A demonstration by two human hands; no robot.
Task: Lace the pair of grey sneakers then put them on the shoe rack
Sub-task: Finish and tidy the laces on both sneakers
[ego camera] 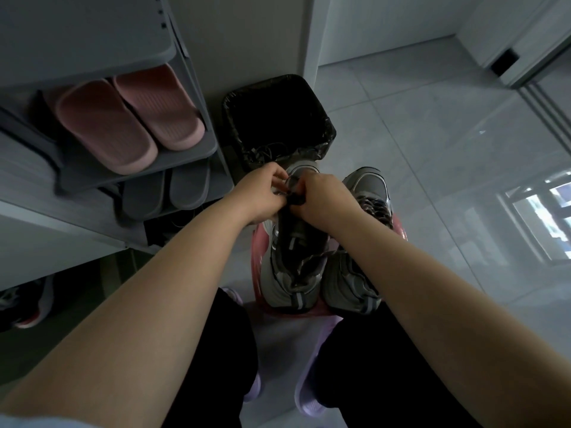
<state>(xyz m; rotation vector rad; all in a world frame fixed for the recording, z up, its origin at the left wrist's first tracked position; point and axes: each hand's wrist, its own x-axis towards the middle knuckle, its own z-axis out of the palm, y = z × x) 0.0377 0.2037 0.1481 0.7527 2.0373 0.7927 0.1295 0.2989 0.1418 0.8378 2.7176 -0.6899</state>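
Head | left hand (pixel 262 194), right hand (pixel 326 200) meet over sneaker (pixel 293 282) | fingers (pixel 278 174) curled, pinching lace (pixel 296 201)

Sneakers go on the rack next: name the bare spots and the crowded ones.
Bare: the top shelf, where visible; floor tiles right of the sneakers. Crowded: the shelves below, where pink slippers and grey slippers sit.

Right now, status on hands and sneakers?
Left hand, right hand pinching the lace over one sneaker. Other sneaker beside it, both off the shoe rack. Bin just beyond.
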